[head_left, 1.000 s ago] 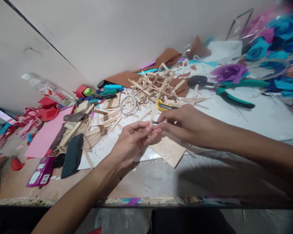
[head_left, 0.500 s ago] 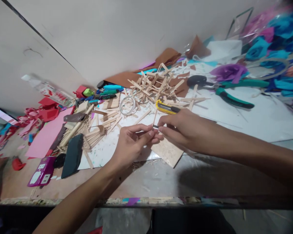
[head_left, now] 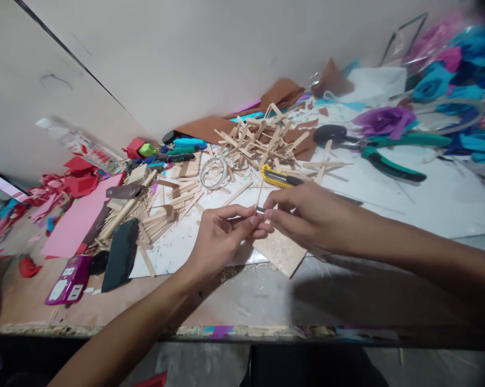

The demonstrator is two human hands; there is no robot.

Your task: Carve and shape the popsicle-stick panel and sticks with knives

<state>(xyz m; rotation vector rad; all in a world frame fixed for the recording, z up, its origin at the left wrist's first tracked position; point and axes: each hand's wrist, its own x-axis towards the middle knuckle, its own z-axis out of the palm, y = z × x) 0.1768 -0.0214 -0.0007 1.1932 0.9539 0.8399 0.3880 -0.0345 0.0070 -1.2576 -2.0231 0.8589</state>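
Head view: the left hand (head_left: 223, 235) pinches a wooden craft stick (head_left: 259, 193). The right hand (head_left: 307, 215) pinches a dark strip (head_left: 261, 210) against it.

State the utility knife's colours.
The utility knife is yellow and black, seen best in the head view.

The stick (head_left: 260, 192) is pale tan, the cutter (head_left: 282, 178) yellow and black.
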